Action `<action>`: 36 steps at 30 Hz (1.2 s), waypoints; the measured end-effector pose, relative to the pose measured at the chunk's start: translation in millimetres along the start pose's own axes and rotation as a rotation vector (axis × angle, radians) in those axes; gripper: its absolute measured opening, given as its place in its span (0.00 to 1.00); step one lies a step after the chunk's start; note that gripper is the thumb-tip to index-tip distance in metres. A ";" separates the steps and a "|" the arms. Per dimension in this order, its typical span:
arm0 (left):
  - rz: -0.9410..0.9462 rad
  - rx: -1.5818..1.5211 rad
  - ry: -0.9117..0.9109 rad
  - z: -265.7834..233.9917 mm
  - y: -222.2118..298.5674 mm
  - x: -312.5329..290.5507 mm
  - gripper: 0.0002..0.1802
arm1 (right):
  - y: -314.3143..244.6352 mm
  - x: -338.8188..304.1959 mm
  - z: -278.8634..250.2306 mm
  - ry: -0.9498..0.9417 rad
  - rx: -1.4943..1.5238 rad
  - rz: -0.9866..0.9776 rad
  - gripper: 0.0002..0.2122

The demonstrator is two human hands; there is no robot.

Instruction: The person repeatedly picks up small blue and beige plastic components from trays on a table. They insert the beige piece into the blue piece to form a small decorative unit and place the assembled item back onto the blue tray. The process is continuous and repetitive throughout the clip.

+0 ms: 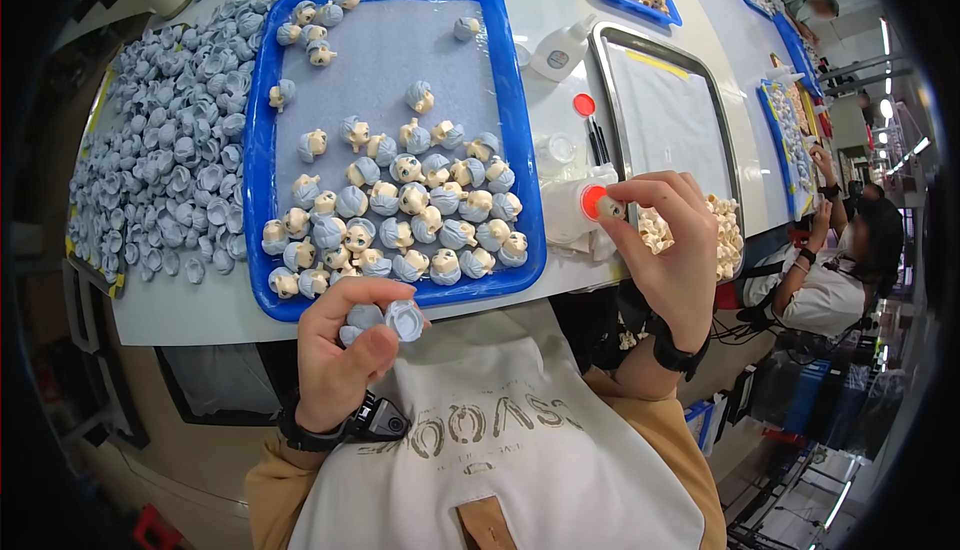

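Note:
Over the near table edge, my left hand point(345, 355) is closed on light blue doll hair pieces point(405, 321). One of them shows its hollow inside, facing up. My right hand point(665, 240) pinches a small doll face piece point(612, 208) between thumb and fingers, beside a white jar with a red top point(592, 202). Whether the piece touches the red top I cannot tell. Left of that jar lies a blue tray point(535, 200), its near half crowded with small doll heads point(412, 197) with light blue hair.
A large heap of light blue hair pieces point(180, 140) covers the left table. At right, a metal tray point(735, 135) holds cream parts point(725, 240) at its near end. A white squeeze bottle point(563, 48) and dark thin tools point(598, 140) stand between the trays. Another person point(830, 270) works at far right.

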State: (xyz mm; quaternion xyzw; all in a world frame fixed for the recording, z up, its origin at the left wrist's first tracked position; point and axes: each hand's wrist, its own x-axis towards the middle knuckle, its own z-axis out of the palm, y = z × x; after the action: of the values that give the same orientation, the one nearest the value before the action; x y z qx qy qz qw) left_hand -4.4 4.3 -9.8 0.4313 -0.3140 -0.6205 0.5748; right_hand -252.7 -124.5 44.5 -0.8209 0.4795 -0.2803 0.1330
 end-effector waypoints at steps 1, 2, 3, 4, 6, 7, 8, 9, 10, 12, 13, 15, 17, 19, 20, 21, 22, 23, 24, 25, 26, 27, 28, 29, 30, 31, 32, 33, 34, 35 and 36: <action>-0.005 -0.002 0.016 1.1 -0.2 0.2 0.24 | -0.4 -1.5 0.1 0.008 -0.004 0.007 0.08; -0.010 -0.003 0.032 2.2 -0.1 0.5 0.23 | -0.9 -3.3 0.2 0.017 -0.008 0.015 0.08; -0.017 -0.004 0.051 2.6 0.4 1.0 0.23 | -0.9 -4.5 1.4 0.033 0.000 0.019 0.08; -0.024 0.019 0.049 2.1 0.3 1.2 0.25 | -0.5 -6.1 3.1 0.049 0.008 0.024 0.08; -0.035 0.064 0.043 1.1 -0.6 1.1 0.27 | 0.0 -9.8 4.7 0.075 0.018 0.030 0.08; -0.023 0.078 0.040 2.0 -0.9 1.2 0.27 | -0.1 -11.7 4.8 0.084 0.021 0.032 0.09; -0.011 0.091 0.038 3.6 -1.3 1.6 0.27 | -0.1 -13.9 5.1 0.094 0.024 0.035 0.09; 0.001 0.105 0.036 4.1 -1.4 1.7 0.27 | -0.8 -16.7 6.2 0.121 0.038 0.038 0.10; -0.007 0.103 0.014 3.6 -1.6 2.0 0.27 | -2.0 -19.9 7.9 0.149 0.052 0.042 0.10; -0.023 0.098 -0.029 2.8 -1.7 3.5 0.27 | -9.9 -26.9 10.6 0.159 0.219 0.022 0.11; -0.044 0.084 -0.038 3.2 -1.2 3.8 0.25 | -19.1 -31.3 11.9 0.141 0.372 0.002 0.12; -0.083 0.058 -0.054 4.5 -0.3 4.1 0.21 | -35.9 -31.2 15.3 0.036 0.615 -0.099 0.14; -0.021 0.102 -0.057 6.5 -3.9 5.0 0.20 | -48.4 -27.9 23.0 -0.101 0.737 -0.232 0.17; 0.021 0.122 -0.070 8.5 -3.8 6.4 0.20 | -55.4 -26.0 28.9 -0.150 0.718 -0.249 0.16; 0.033 0.123 -0.078 9.0 -2.8 6.8 0.19 | -58.2 -25.0 31.3 -0.175 0.709 -0.258 0.16; 0.044 0.124 -0.080 9.2 -2.7 6.9 0.19 | -59.0 -23.9 35.0 -0.184 0.720 -0.252 0.15; 0.063 0.142 -0.087 9.8 -2.8 7.2 0.19 | -58.9 -22.8 37.4 -0.203 0.713 -0.260 0.15; 0.081 0.161 -0.094 10.5 -2.9 7.7 0.18 | -58.7 -21.8 39.6 -0.222 0.707 -0.269 0.15; 0.100 0.179 -0.102 10.4 -2.8 7.8 0.18 | -58.6 -21.1 41.3 -0.241 0.700 -0.277 0.15; 0.089 0.180 -0.112 9.2 -2.9 6.9 0.18 | -57.5 -21.3 42.4 -0.255 0.697 -0.296 0.16; 0.077 0.181 -0.122 7.7 -3.2 5.6 0.18 | -55.6 -22.0 43.0 -0.270 0.694 -0.315 0.16; 0.064 0.182 -0.135 6.9 -3.6 4.8 0.17 | -54.4 -23.0 43.6 -0.282 0.688 -0.331 0.17; 0.028 0.145 -0.118 7.2 -2.6 4.1 0.18 | -54.5 -23.9 45.1 -0.260 0.649 -0.353 0.17; -0.009 0.109 -0.101 8.2 -0.8 3.3 0.19 | -55.3 -24.8 46.8 -0.237 0.611 -0.374 0.18; -0.045 0.073 -0.085 9.0 0.6 2.9 0.19 | -56.7 -25.6 47.8 -0.212 0.570 -0.394 0.19; -0.065 0.029 -0.082 9.0 1.0 2.5 0.20 | -59.7 -26.4 48.9 -0.180 0.539 -0.385 0.19; -0.085 -0.014 -0.078 8.9 1.2 1.9 0.21 | -64.0 -27.1 50.5 -0.149 0.506 -0.375 0.19; -0.105 -0.058 -0.074 9.0 1.3 1.1 0.22 | -67.6 -27.4 52.3 -0.118 0.475 -0.367 0.19; -0.093 -0.037 -0.079 10.6 1.5 1.0 0.22 | -68.8 -28.1 56.1 -0.072 0.444 -0.380 0.19; -0.081 -0.015 -0.085 13.8 1.6 1.5 0.23 | -68.6 -29.4 61.2 -0.026 0.413 -0.393 0.19; -0.069 0.007 -0.089 15.7 1.9 2.1 0.23 | -68.1 -29.9 64.4 0.019 0.382 -0.408 0.19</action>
State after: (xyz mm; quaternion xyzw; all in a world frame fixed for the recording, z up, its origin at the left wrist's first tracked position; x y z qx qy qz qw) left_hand -17.6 0.3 -1.7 0.4156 -0.3265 -0.6574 0.5371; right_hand -177.8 -67.6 15.7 -0.8577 0.2441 -0.3943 0.2218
